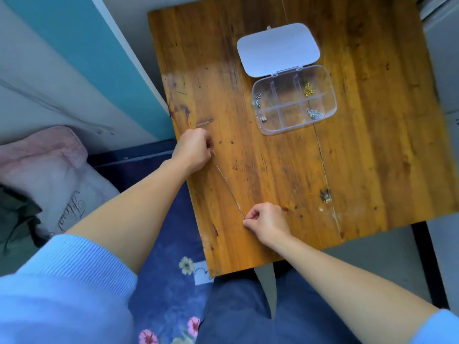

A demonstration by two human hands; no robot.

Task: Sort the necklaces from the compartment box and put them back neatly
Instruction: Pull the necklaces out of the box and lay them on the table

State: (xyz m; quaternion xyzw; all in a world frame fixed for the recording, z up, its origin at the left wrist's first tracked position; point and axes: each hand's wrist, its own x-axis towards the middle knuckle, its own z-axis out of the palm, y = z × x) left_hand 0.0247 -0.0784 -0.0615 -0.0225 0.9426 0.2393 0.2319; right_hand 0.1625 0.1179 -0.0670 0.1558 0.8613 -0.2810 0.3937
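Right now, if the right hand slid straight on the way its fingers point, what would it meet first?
The right hand pinches one end of the thin chain, fingers aimed left along the table. Going on, it likely meets only bare wood, then the table's left edge; the left hand sits farther away.

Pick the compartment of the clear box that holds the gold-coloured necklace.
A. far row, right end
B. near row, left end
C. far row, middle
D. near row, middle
A: the gold-coloured necklace lies bunched in the far-row, right-end compartment of the compartment box, next to the hinge of the open lid; both middle compartments look empty.
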